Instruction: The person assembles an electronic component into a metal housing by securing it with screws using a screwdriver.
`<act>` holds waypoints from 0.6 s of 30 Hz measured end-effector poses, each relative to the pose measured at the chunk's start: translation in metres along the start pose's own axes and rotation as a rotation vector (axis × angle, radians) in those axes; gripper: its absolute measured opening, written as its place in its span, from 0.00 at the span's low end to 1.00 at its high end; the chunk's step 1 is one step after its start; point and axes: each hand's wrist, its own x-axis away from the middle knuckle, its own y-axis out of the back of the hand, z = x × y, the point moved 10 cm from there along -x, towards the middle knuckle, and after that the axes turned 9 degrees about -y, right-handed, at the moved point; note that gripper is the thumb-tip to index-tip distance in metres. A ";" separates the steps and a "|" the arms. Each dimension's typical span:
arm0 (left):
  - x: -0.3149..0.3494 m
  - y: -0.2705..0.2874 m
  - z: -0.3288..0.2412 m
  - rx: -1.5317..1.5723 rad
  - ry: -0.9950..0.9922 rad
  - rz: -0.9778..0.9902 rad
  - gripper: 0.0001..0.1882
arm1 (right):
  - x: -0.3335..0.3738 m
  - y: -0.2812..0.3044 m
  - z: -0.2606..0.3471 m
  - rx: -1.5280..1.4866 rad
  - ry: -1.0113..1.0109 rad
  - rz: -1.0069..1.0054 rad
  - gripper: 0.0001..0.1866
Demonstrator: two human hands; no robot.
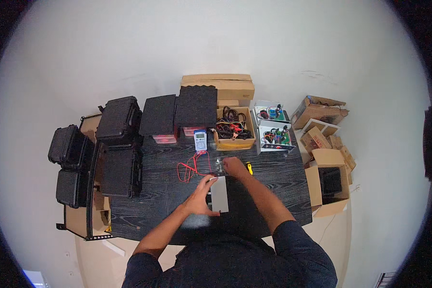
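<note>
Left hand (198,199): forearm slanting in from lower left; thumb and fingers span a pale grey box (220,194), gripping its near and far ends. Box's left side partly hidden by that hand. Right hand (235,166): beyond the box, arm angled inward, fingers curled; cannot tell whether anything is pinched. Small clear items (219,166): just left of right hand, too small to make out.

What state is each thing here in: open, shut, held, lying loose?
Left hand: gripping
Grey box: held in left hand
Right hand: curled, grip unclear
Multimeter: unheld, on or off unclear
Red leads: loosely looped
Cable box: open
White cases: open, insides showing
Black cases: look shut
Carton: open
Yellow tool: lying loose
</note>
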 end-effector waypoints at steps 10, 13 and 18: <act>0.002 0.001 0.002 -0.025 0.076 0.048 0.70 | -0.022 -0.053 0.006 -0.004 -0.001 0.061 0.09; 0.004 0.003 0.003 -0.046 0.073 0.053 0.71 | -0.020 -0.053 0.012 -0.022 0.003 0.128 0.09; 0.000 -0.001 -0.005 -0.092 -0.013 0.055 0.69 | -0.019 -0.037 -0.004 -0.090 0.032 0.022 0.09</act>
